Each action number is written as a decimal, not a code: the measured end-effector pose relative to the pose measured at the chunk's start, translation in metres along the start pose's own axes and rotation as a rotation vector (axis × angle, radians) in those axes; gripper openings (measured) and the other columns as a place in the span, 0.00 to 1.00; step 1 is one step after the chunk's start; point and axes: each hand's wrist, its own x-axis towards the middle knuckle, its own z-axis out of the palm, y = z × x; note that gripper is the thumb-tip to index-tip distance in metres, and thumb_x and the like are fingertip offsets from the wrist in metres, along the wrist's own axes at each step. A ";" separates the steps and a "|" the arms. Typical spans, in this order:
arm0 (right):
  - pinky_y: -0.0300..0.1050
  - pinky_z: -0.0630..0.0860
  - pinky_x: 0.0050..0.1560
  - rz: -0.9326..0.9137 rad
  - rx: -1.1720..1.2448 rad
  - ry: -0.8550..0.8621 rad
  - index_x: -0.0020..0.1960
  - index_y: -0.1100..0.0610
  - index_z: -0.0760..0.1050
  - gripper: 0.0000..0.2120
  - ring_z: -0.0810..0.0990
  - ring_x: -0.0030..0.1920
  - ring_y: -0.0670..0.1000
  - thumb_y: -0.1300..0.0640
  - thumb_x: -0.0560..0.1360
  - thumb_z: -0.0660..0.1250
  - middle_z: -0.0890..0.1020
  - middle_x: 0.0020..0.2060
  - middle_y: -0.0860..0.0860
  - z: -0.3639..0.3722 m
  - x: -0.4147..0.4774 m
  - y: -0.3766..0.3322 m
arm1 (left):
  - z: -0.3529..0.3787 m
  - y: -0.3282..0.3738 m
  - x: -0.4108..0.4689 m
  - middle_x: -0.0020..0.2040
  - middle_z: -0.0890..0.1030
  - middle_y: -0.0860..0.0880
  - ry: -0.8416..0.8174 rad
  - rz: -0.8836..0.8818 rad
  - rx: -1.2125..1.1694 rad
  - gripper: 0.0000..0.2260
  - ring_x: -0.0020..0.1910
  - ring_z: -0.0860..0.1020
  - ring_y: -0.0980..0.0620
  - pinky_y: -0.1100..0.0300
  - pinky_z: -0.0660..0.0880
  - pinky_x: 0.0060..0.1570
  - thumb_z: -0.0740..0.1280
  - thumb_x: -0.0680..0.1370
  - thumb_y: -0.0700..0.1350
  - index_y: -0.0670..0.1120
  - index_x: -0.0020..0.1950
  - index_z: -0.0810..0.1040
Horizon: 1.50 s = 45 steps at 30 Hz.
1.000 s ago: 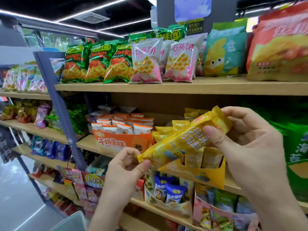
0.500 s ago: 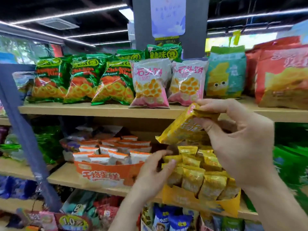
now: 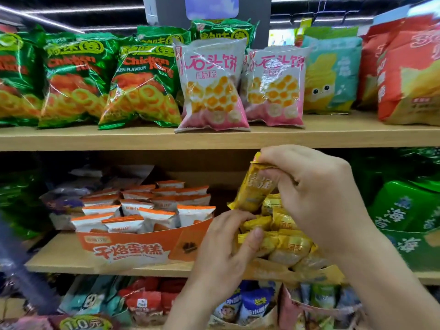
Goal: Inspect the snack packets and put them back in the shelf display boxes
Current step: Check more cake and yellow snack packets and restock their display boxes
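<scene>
Right hand [image 3: 316, 194] pinches yellow packet [image 3: 252, 189] by its top edge; it hangs tilted just above left hand [image 3: 223, 246]. Left hand pinches a boxed packet [image 3: 269, 239] in the yellow box [image 3: 309, 275] under the right hand, likely making room. Judged: packet inspected, not yet slotted in. Orange box [image 3: 133, 248] left of both hands looks stocked

Left hand [image 3: 221, 256] was bare; thumbnail short, plain. Right hand [image 3: 319, 198] was bare too, fingers and wrist alike. Left forearm [image 3: 188, 313] and right forearm [image 3: 392, 284] were bare down to frame's bottom edge.
</scene>
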 end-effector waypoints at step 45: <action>0.28 0.71 0.45 0.283 0.044 -0.327 0.48 0.51 0.80 0.10 0.78 0.46 0.43 0.65 0.73 0.70 0.81 0.44 0.44 0.030 -0.012 -0.003 | -0.032 0.007 0.047 0.63 0.78 0.58 -0.139 0.094 -0.374 0.18 0.65 0.74 0.58 0.56 0.75 0.62 0.66 0.79 0.48 0.57 0.69 0.72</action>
